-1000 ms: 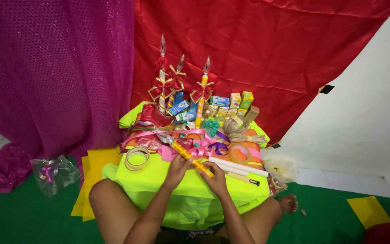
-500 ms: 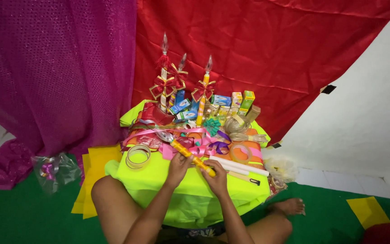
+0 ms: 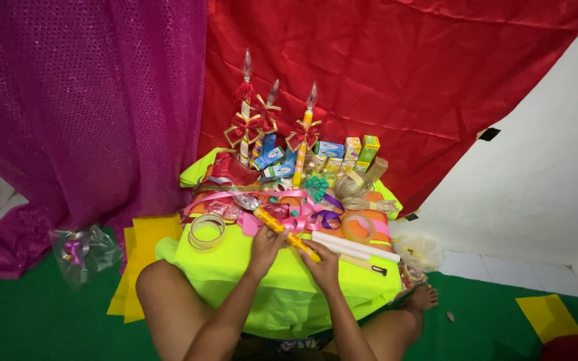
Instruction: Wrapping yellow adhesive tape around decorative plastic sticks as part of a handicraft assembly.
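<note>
Sitting low on a green floor [image 3: 28, 327], draped in a lime-yellow cloth: a small surface [image 3: 249, 261], crowding with ribbons, small boxes and tape rolls. Hanging behind, a red backdrop [image 3: 382, 80] at 12 o'clock and a purple sequin curtain [image 3: 81, 100] at 10 o'clock. Standing at the far edge, three ribbon-wrapped candle lamps [image 3: 245, 117]. Gripping a yellow-wrapped candle lamp [image 3: 279, 228] lying diagonally near the front edge: left hand [image 3: 267, 244] closing around its middle, right hand [image 3: 322, 264] pinching its lower end at 4 o'clock. Lying at 9 o'clock of the hands, a clear tape roll [image 3: 207, 230]; at 3 o'clock, white rolled tubes [image 3: 362, 246]. Leaving bare cloth only along the front edge, just under the hands.
</note>
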